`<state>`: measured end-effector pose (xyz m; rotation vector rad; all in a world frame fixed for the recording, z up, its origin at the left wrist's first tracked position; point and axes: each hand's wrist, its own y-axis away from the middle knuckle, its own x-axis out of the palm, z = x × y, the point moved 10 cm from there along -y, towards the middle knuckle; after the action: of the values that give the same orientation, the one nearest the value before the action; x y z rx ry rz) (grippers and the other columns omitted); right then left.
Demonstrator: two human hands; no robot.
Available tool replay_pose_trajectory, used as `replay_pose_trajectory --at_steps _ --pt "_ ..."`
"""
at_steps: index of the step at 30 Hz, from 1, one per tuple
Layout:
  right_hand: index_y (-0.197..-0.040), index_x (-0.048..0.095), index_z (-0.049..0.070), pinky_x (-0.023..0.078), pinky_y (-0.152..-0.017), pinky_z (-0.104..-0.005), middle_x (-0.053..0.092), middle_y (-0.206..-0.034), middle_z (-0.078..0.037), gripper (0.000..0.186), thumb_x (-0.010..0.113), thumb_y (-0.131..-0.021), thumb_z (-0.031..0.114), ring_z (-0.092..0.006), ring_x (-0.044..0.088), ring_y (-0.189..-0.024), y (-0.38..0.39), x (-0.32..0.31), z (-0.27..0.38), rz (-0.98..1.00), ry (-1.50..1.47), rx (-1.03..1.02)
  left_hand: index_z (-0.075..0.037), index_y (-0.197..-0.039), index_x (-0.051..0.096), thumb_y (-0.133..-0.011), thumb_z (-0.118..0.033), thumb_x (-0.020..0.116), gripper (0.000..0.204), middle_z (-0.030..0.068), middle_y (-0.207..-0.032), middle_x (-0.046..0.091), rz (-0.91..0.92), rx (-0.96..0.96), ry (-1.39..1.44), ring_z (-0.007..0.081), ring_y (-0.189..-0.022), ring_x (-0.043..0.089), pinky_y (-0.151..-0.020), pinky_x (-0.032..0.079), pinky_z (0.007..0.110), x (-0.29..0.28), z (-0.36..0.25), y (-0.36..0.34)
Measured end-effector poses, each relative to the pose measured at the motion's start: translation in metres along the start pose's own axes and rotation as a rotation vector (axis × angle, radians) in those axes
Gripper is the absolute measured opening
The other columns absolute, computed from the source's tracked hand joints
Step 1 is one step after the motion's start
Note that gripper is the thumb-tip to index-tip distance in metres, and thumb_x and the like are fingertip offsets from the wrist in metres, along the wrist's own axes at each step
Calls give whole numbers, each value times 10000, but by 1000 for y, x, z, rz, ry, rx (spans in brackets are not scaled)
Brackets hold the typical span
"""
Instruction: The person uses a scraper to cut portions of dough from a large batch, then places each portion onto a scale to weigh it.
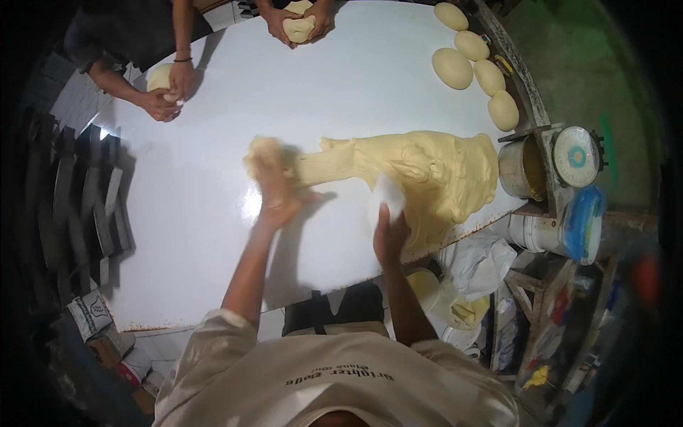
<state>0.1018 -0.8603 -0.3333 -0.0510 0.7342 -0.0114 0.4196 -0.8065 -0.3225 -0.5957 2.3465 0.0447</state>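
Note:
A large mass of pale yellow dough (455, 167) spreads over the right part of the white table, with a long strip drawn out to the left. My left hand (277, 192) has its blurred fingers on the lumpy far-left end of that strip, gripping it, while the thumb sticks out to the right. In my right hand (391, 231) is a white flat scraper (386, 196), smeared by motion. It is at the near edge of the dough, below where the strip joins the mass.
Several smooth dough balls (452, 68) rest at the far right. Two people across the white table (185, 235) handle dough pieces (299, 28). A metal pot (519, 169) and a dial scale (576, 156) stand at the right edge. Dark metal pans (89, 192) are stacked at left.

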Motion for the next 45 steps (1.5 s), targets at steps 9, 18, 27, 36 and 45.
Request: replay_pose_trajectory --at_steps 9,18,27,36,45 --pt "-1288 603 -81 515 -940 -466 706 -1160 -263 449 628 -1023 281 -416 682 -1075 47 -40 -6 73 121 181 -116 -1260 664 -712 -362 865 633 154 -1406 528 147 251 -322 396 -1349 428 -1033 334 668 159 -25 -62" --pt "-1280 645 2 559 -811 -509 725 -989 -248 389 577 -1016 279 -413 713 -897 -55 84 69 -18 206 -224 -100 -1002 716 -749 -200 814 290 100 -954 688 -208 334 -178 308 -1013 623 -964 387 566 80 -25 16" --pt "-1278 631 40 560 -819 -496 724 -1025 -217 417 495 -1031 347 -369 707 -950 -137 179 128 461 435 -239 38 -947 724 -780 -102 730 218 141 -847 726 -113 -486 687 216 -725 680 -690 546 363 -55 48 96" --pt "-1160 676 -32 548 -829 -447 730 -1023 -253 417 632 -1015 356 -414 710 -989 -57 -78 55 171 -50 -158 41 -896 724 -748 -107 713 209 228 -793 708 278 -277 -121 309 -676 686 -666 537 406 -134 -113 9" --pt "-1159 665 -46 514 -883 -425 722 -1011 -245 448 609 -1026 378 -359 701 -950 -65 -286 -85 -108 -339 209 105 -1268 593 -743 -115 844 623 220 -1144 689 67 602 -120 289 -1058 687 -895 543 391 -77 -487 -154"
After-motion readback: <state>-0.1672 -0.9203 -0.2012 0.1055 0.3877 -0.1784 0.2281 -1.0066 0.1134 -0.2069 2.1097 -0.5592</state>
